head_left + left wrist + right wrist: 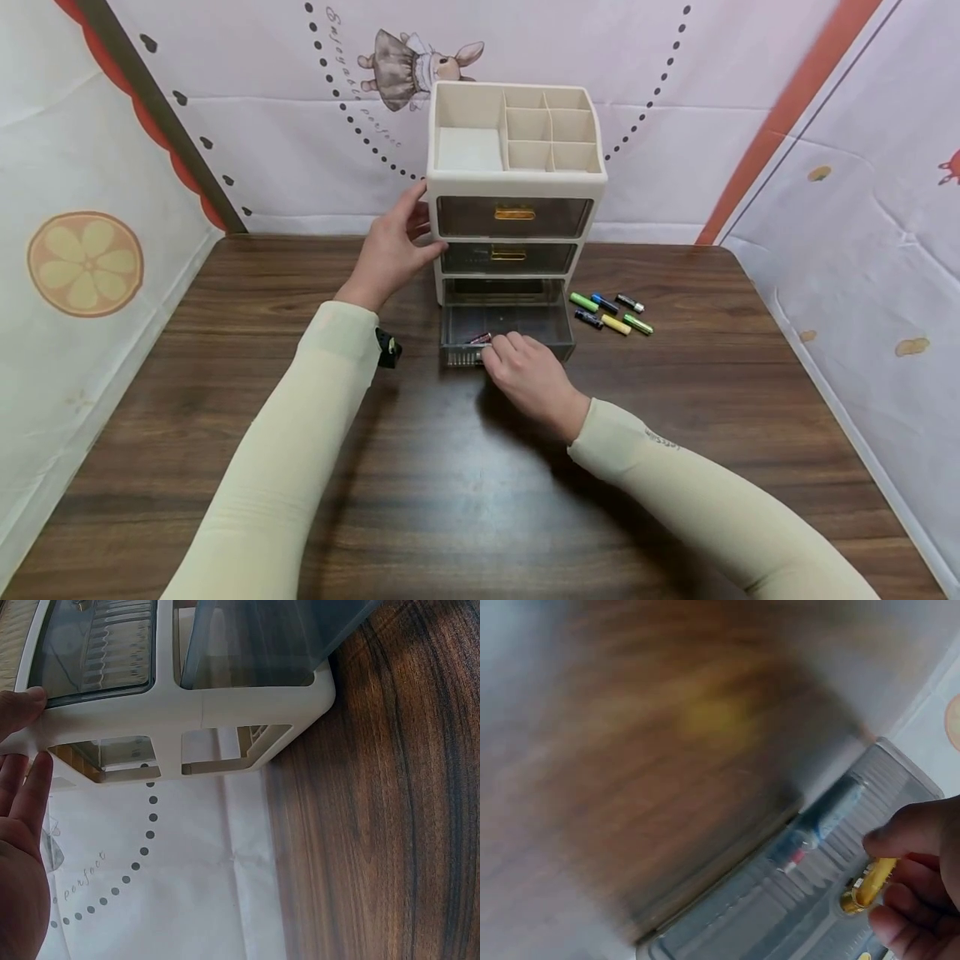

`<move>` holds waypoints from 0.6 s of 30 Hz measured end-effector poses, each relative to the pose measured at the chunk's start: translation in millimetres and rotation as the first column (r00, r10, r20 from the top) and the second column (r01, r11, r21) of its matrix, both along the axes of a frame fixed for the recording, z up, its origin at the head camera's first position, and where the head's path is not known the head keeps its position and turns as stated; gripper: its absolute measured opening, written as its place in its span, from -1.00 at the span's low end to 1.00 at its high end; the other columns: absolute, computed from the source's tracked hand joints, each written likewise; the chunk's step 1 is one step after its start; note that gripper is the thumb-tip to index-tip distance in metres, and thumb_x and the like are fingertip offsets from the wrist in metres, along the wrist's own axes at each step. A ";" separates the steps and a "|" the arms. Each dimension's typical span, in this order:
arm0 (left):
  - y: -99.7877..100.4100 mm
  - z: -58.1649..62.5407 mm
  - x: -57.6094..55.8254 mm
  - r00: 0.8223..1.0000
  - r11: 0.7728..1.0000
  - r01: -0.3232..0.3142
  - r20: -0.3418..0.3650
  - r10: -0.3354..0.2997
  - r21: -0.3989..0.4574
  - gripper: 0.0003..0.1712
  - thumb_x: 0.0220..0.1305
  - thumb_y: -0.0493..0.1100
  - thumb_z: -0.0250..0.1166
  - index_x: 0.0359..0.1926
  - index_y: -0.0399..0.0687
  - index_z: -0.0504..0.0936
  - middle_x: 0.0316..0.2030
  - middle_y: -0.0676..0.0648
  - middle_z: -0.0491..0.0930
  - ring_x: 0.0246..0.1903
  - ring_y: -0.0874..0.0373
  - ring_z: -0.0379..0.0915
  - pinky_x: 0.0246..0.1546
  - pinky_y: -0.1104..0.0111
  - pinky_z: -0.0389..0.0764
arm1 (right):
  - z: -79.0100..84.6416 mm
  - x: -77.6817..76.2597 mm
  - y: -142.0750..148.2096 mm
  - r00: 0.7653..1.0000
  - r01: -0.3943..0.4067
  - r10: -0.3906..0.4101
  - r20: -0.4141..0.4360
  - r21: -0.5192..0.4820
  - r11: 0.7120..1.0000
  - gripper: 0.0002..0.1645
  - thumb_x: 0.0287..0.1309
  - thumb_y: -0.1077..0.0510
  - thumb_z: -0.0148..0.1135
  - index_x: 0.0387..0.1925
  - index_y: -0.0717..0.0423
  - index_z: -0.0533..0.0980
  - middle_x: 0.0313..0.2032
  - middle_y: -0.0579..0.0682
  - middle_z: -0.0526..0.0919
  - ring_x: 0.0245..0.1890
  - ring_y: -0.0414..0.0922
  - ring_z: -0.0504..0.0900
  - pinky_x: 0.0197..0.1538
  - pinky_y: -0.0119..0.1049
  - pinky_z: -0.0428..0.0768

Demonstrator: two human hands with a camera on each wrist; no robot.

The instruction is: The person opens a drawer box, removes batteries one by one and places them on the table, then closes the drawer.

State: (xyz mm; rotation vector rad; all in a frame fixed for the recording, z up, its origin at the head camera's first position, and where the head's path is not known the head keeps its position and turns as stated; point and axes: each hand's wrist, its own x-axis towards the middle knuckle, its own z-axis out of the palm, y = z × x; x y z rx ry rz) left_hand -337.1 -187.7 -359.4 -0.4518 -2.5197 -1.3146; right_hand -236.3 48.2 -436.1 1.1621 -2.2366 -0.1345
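Observation:
A cream desktop drawer organizer [516,185] stands at the back of the table, its smoky bottom drawer [525,323] pulled out. My left hand [393,246] grips the organizer's left side, thumb on the front frame and fingers along the side wall. At the drawer front, my right hand [528,375] pinches the gold handle [868,885] between thumb and fingers. Inside that drawer lies a small battery [480,338] with a dark red wrap; through the blurred right wrist view a bluish cylinder [836,810] also shows in the drawer. The hand hides part of the drawer front.
Several batteries, among them a yellow battery [617,324] and a green battery [583,302], lie on the wooden table [450,500] right of the organizer. Two upper drawers are closed. The top tray [468,150] has compartments. Printed cloth [300,158] walls off the back and sides.

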 end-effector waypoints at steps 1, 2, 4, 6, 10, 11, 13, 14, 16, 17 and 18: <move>-0.4 -0.2 -0.5 1.000 1.000 -0.001 -0.002 0.001 -0.001 0.05 0.13 -0.28 0.43 0.45 0.52 0.06 0.15 -0.07 0.53 0.20 0.11 0.48 0.17 0.35 0.49 | 1.0 0.3 -0.4 1.000 0.002 -0.002 0.011 0.003 1.000 -0.74 0.32 0.36 -0.04 -0.49 0.15 0.45 -0.48 0.01 0.49 -0.49 -0.06 0.45 -0.43 -0.31 0.46; -0.8 -0.4 -0.9 1.000 1.000 -0.001 -0.004 0.001 -0.001 0.05 0.13 -0.28 0.43 0.45 0.52 0.06 0.15 -0.07 0.53 0.20 0.11 0.48 0.17 0.36 0.49 | 2.5 0.7 -0.5 1.000 0.006 -0.006 0.023 0.006 1.000 -0.75 0.31 0.36 -0.02 -0.48 0.16 0.47 -0.47 0.01 0.51 -0.48 -0.06 0.46 -0.42 -0.31 0.49; -1.4 -0.8 -1.8 1.000 1.000 -0.003 -0.007 0.002 -0.003 0.05 0.13 -0.28 0.43 0.45 0.52 0.06 0.16 -0.07 0.53 0.20 0.11 0.48 0.17 0.35 0.49 | 4.9 1.3 -0.6 0.999 0.014 -0.015 0.047 0.010 1.000 -0.78 0.29 0.37 0.01 -0.45 0.16 0.50 -0.45 0.02 0.54 -0.47 -0.06 0.48 -0.39 -0.29 0.54; -1.7 -1.2 -2.5 1.000 1.000 -0.003 -0.008 0.003 -0.005 0.05 0.13 -0.28 0.43 0.45 0.52 0.06 0.16 -0.08 0.53 0.21 0.11 0.47 0.18 0.33 0.49 | 6.8 1.3 -0.9 0.997 0.022 -0.023 0.069 0.015 1.000 -0.81 0.26 0.38 0.06 -0.42 0.17 0.54 -0.44 0.02 0.56 -0.46 -0.07 0.50 -0.37 -0.29 0.57; -1.8 -1.9 -3.4 1.000 1.000 0.000 -0.014 0.000 -0.002 0.04 0.13 -0.29 0.42 0.46 0.49 0.07 0.16 -0.11 0.52 0.21 0.07 0.47 0.19 0.25 0.49 | 9.9 1.0 -1.5 0.993 0.024 -0.024 0.115 0.007 1.000 -0.82 0.25 0.38 0.10 -0.39 0.17 0.59 -0.43 0.02 0.58 -0.45 -0.08 0.52 -0.36 -0.30 0.59; -1.7 -1.8 -3.4 1.000 1.000 0.001 -0.014 -0.001 -0.002 0.05 0.12 -0.29 0.42 0.45 0.50 0.07 0.17 -0.11 0.52 0.21 0.08 0.47 0.19 0.25 0.49 | 10.7 0.7 -1.5 0.991 0.024 -0.024 0.131 0.004 1.000 -0.82 0.25 0.38 0.11 -0.38 0.17 0.60 -0.43 0.02 0.59 -0.45 -0.08 0.53 -0.36 -0.30 0.59; -1.6 -1.8 -3.5 1.000 1.000 0.003 -0.018 -0.003 0.001 0.04 0.12 -0.30 0.42 0.46 0.48 0.08 0.16 -0.11 0.52 0.20 0.07 0.48 0.19 0.24 0.49 | 13.4 0.2 -1.4 0.985 0.020 -0.019 0.169 -0.005 1.000 -0.83 0.26 0.36 0.12 -0.37 0.17 0.62 -0.43 0.02 0.60 -0.44 -0.08 0.54 -0.37 -0.30 0.60; -1.3 -1.7 -3.3 1.000 1.000 0.006 -0.021 -0.006 0.004 0.04 0.12 -0.30 0.42 0.46 0.46 0.09 0.16 -0.11 0.52 0.20 0.07 0.48 0.19 0.24 0.50 | 15.1 -0.4 -1.4 0.982 0.017 -0.014 0.191 -0.014 1.000 -0.82 0.26 0.36 0.13 -0.37 0.17 0.63 -0.43 0.01 0.60 -0.45 -0.09 0.54 -0.38 -0.30 0.60; -0.8 -1.8 -3.2 1.000 1.000 0.012 -0.019 -0.011 0.008 0.03 0.12 -0.31 0.42 0.45 0.46 0.10 0.16 -0.10 0.52 0.20 0.07 0.48 0.18 0.24 0.50 | 18.8 -2.0 -0.8 0.970 0.012 -0.002 0.244 -0.040 0.999 -0.83 0.24 0.34 0.16 -0.40 0.15 0.63 -0.46 -0.01 0.59 -0.47 -0.11 0.53 -0.43 -0.31 0.58; -0.7 -1.9 -3.0 1.000 1.000 0.012 -0.018 -0.012 0.005 0.03 0.13 -0.30 0.42 0.45 0.46 0.10 0.16 -0.10 0.52 0.20 0.07 0.48 0.18 0.24 0.50 | 20.6 -3.2 -0.4 0.961 0.011 0.005 0.275 -0.057 0.998 -0.83 0.23 0.33 0.17 -0.43 0.13 0.63 -0.48 -0.02 0.58 -0.49 -0.12 0.52 -0.44 -0.31 0.56; -0.5 -2.1 -2.9 1.000 1.000 0.014 -0.016 -0.014 0.005 0.02 0.13 -0.30 0.42 0.45 0.46 0.10 0.16 -0.10 0.52 0.20 0.07 0.47 0.18 0.24 0.50 | 22.6 -4.4 0.0 0.951 0.012 0.013 0.309 -0.078 0.997 -0.84 0.21 0.32 0.19 -0.45 0.11 0.62 -0.49 -0.04 0.57 -0.50 -0.14 0.50 -0.45 -0.32 0.54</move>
